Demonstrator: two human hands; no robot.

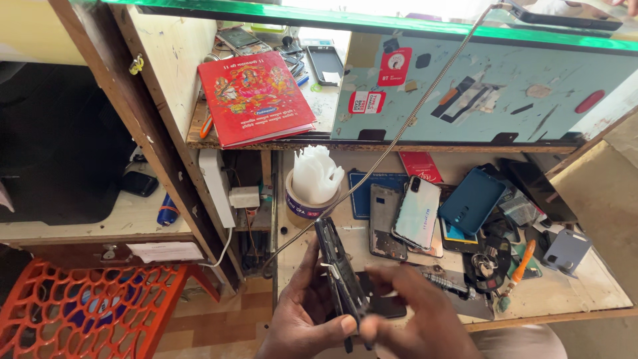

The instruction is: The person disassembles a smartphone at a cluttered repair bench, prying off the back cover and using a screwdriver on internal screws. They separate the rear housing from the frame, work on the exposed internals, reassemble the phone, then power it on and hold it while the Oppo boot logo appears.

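Both hands at bottom centre of frame: left hand (302, 319) grips a dark opened phone body (339, 272) edge-on, thumb on its lower edge; right hand (415, 316) is blurred, fingers pinched on the same phone. Upper left: red rectangular booklet (256, 96) on the shelf. Upper centre: red label (395, 66) and red-and-white sticker (367, 102) on the pale blue panel (505, 93). Centre: white phone (417, 211), teal phone case (473, 201), tape roll (309, 206) on the workbench (585, 286).
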